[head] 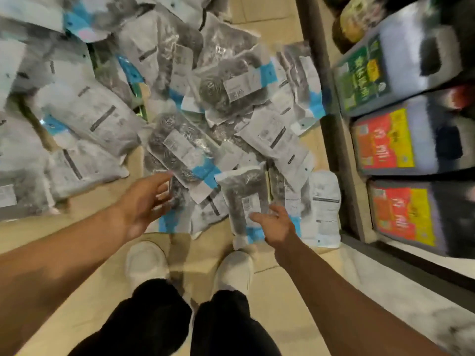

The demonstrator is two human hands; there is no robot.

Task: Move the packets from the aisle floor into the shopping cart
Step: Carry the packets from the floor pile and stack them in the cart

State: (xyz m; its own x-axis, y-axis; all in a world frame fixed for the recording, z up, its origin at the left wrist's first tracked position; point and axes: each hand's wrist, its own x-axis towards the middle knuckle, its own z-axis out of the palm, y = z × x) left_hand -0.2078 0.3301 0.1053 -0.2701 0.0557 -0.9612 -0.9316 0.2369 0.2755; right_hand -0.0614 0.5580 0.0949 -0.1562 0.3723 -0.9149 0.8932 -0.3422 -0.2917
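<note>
Both hands reach down with fingers spread and nothing gripped, well apart from each other over the near edge of a heap of packets on the aisle floor. The left hand hovers palm inward, its fingertips just beside a clear packet of steel scourers with a blue header, which lies directly beyond it. The right hand is over or touching a second scourer packet; whether it rests on it cannot be told. The rest of the heap spreads beyond and to the left of both hands. A white packet lies just right of the right hand. Farther right stands a shelf with bright boxes. Below the hands are two pale shoes. No cart is in view.
</note>
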